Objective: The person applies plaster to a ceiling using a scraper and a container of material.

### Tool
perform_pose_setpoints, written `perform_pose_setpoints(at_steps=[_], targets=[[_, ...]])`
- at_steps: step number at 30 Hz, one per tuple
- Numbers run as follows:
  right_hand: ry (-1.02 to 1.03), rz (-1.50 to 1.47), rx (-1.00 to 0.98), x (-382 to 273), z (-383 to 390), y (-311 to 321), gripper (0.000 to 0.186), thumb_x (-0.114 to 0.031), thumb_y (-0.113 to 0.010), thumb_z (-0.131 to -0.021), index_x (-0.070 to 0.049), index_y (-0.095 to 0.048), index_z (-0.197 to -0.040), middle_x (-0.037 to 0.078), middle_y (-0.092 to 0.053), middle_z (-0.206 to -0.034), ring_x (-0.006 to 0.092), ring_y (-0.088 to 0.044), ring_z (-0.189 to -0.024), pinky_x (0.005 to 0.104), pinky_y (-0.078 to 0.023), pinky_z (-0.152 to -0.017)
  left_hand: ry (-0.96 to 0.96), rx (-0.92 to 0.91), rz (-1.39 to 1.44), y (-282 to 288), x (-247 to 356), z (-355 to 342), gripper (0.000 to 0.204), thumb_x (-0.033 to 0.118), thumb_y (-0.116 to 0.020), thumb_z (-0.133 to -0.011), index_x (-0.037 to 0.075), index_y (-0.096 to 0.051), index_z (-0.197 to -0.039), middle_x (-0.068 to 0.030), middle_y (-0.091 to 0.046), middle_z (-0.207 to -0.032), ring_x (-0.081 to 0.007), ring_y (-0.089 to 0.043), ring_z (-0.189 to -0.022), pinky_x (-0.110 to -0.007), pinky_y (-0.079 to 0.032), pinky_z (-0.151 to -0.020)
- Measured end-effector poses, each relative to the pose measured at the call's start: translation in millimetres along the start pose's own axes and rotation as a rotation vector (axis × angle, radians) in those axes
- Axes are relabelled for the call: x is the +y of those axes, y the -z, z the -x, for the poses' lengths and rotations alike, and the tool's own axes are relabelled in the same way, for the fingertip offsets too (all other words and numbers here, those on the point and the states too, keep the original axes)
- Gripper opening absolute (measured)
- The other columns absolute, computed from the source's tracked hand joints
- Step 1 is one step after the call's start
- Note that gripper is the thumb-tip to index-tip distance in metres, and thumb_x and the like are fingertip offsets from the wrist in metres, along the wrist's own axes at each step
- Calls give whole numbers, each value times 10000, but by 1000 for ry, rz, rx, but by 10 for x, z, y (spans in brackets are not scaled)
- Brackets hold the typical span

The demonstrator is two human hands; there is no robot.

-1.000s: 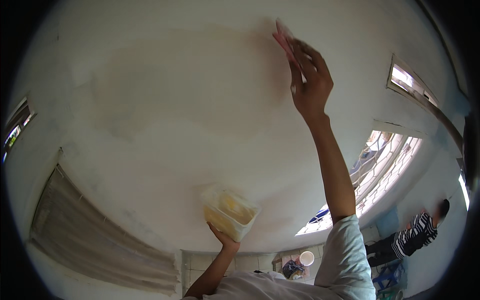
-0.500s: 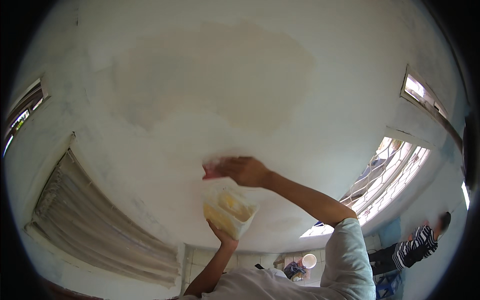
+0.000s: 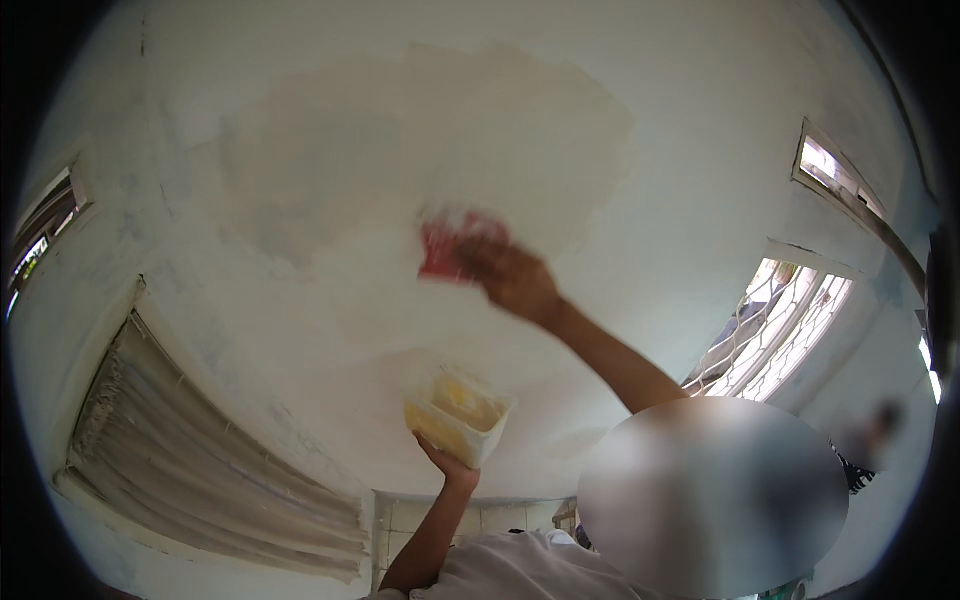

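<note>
My left hand [image 3: 450, 465] is wrapped round the underside of an open, pale plastic container [image 3: 485, 443], tilted so its inside shows. Some yellowish stuff lies in it. Higher up, my right hand [image 3: 515, 278] grips a flat red scraper [image 3: 447, 250], smeared by motion, with whitish material along its upper edge. The scraper is at the lower edge of a large beige-grey patch [image 3: 420, 140] on the whitish plastered surface [image 3: 330, 340]. Whether the blade touches that surface, I cannot tell.
A grey-brown curtain [image 3: 210, 450] hangs at the left, below a small window opening [image 3: 45, 240]. On the right are a grilled window [image 3: 770, 330] and a narrow opening [image 3: 840, 172]. A blurred person [image 3: 872, 440] stands at the far right. A blurred oval hides the lower right.
My right hand has moved up with the red scraper, away from the container to the patch's lower edge. My left hand and the container stay almost in place.
</note>
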State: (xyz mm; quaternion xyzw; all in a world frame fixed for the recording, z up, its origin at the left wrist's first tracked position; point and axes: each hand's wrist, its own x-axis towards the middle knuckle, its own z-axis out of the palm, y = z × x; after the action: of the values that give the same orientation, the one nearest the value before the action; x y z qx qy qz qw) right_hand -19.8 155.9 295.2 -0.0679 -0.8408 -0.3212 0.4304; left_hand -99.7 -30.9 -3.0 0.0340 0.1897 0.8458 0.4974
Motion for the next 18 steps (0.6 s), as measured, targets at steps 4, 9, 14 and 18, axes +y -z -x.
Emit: perform_pose_setpoints(at_steps=[4, 9, 14, 18], targets=[[134, -327, -444, -692, 628, -319, 391, -150, -658, -874, -227, -703, -1255, 4, -681, -1296, 205, -673, -1163, 343, -573, -969, 29, -18, 3, 63, 42, -37, 845, 778, -387, -956, 221, -282, -1583, -20, -326, -1596, -235, -340, -1461, -411, -336, -1187], [47, -357, -36, -256, -209, -166, 480, 3, -632, -820, -178, -694, -1260, 14, -694, -1287, 213, -640, -1238, 398, -558, -983, -35, 8, 22, 164, 141, -40, 822, 771, -378, -965, 229, -294, -1578, -17, -364, -1574, -230, -374, -1442, -413, -354, -1176], [-15, -58, 397, 589, -1834, 509, 432, 19, -664, -812, -120, -718, -1217, 80, -697, -1245, 274, -661, -1151, 403, -568, -921, -79, 12, 21, 181, 174, -128, 812, 775, -370, -965, 231, -313, -1565, -2, -382, -1558, -220, -399, -1417, -407, -379, -1157], [21, 67, 239, 463, -1721, 29, 375, -48, -664, -840, -83, -720, -1209, 84, -663, -1281, 290, -634, -1168, 425, -522, -1022, -61, -12, 76, 217, 247, -97, 800, 769, -375, -969, 231, -323, -1559, -6, -402, -1540, -216, -416, -1398, -399, -391, -1145]])
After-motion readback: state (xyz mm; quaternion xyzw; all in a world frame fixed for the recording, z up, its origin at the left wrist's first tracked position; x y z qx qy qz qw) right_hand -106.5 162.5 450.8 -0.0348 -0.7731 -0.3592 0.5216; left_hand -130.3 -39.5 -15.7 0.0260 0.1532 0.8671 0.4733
